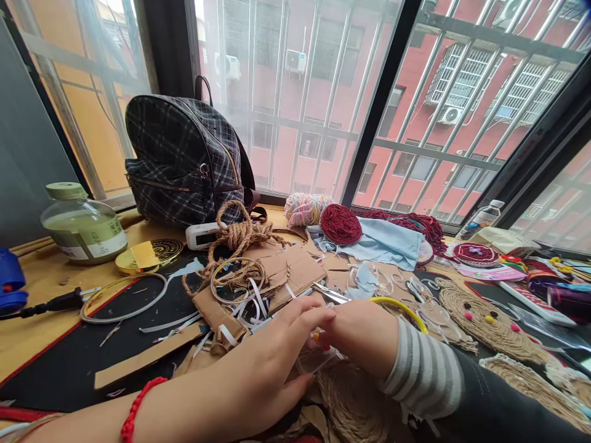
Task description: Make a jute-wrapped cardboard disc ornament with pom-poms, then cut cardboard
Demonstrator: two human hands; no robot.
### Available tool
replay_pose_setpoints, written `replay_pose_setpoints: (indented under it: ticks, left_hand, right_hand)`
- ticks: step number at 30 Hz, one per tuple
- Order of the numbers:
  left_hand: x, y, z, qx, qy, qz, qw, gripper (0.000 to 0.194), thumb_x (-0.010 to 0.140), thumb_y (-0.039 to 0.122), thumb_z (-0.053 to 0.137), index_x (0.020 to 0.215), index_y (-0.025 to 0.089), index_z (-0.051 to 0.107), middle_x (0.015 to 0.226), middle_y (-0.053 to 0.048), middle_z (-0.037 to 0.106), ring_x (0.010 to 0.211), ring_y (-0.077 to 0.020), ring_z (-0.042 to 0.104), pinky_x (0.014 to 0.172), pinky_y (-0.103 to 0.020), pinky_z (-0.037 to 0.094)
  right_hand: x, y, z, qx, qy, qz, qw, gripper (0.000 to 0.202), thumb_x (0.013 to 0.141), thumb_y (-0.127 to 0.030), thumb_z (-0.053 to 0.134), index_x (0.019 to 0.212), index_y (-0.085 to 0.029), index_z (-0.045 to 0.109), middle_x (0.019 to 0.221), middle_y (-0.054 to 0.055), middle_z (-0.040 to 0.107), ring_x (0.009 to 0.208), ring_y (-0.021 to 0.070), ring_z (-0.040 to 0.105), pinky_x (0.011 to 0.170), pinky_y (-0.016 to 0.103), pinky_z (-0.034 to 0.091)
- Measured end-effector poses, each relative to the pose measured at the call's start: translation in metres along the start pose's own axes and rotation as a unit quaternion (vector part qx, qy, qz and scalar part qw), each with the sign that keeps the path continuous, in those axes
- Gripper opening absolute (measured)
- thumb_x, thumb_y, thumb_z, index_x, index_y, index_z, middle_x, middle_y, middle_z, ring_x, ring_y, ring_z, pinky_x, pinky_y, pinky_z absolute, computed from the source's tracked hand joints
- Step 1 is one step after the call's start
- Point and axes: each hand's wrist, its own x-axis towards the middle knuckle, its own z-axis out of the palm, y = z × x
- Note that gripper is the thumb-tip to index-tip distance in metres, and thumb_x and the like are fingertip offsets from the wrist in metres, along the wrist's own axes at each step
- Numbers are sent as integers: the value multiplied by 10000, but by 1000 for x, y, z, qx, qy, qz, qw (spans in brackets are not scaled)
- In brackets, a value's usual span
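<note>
On the near side of a cluttered tan wooden tabletop, a person's two bare hands meet over a piece of thin, clear plastic. The left hand, its forearm circled by a red braided bracelet, arches with fingers bent toward the right hand, which curls inward from a grey-and-white striped cuff. From where I stand, I cannot tell whether either hand grips the plastic (the knuckles cover any contact). The plastic shows between the hands, just beside a tan piece of coiled twine. Near the right hand lies a yellow ring; beyond the left, brown cardboard scraps. Farther back, coarse brown rope lies before a dark plaid backpack, and a dark red yarn ball adjoins light blue cloth.
</note>
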Motion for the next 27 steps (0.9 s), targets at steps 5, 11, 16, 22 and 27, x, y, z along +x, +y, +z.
replay_pose_setpoints:
  ticks: [5,11,16,22,27]
  left_hand:
    - [3,4,-2,0,0,16,1000,680,746,24,531,1305,259,225,1368,-99,350,1273,-191,349,1051,-287,335]
    - [1,5,-1,7,5,17,1000,696,763,38,523,1328,271,190,1376,-94,344,1275,-196,344,1057,-296,328]
    - [2,6,-1,-11,8,22,1000,709,727,12,531,1312,258,215,1341,-106,376,1262,-216,358,1045,-323,345]
    - [2,8,-2,-16,1,29,999,690,717,-7,490,1308,233,228,1328,-123,376,1260,-223,356,1028,-339,362]
    - [3,8,-2,-25,-3,26,999,710,687,-10,520,1300,214,240,1310,-121,388,1254,-220,357,1035,-341,351]
  right_hand:
    - [-1,3,4,32,9,-4,999,61,759,-220,616,746,-231,674,637,-25,644,512,121,559,456,216,359]
    - [-1,-5,-5,-3,38,-2,999,76,769,-169,573,786,-201,639,626,-4,641,474,141,556,390,239,273]
    - [2,-14,-10,25,-3,12,1000,32,772,-183,596,778,-187,627,614,-15,652,472,120,552,375,221,250]
    - [-1,-13,-7,-58,33,-33,997,142,838,-279,536,761,-189,615,615,12,636,483,133,551,386,244,233]
    - [1,-15,-3,-79,22,-30,996,114,847,-236,504,802,-206,605,660,8,640,499,132,562,395,240,215]
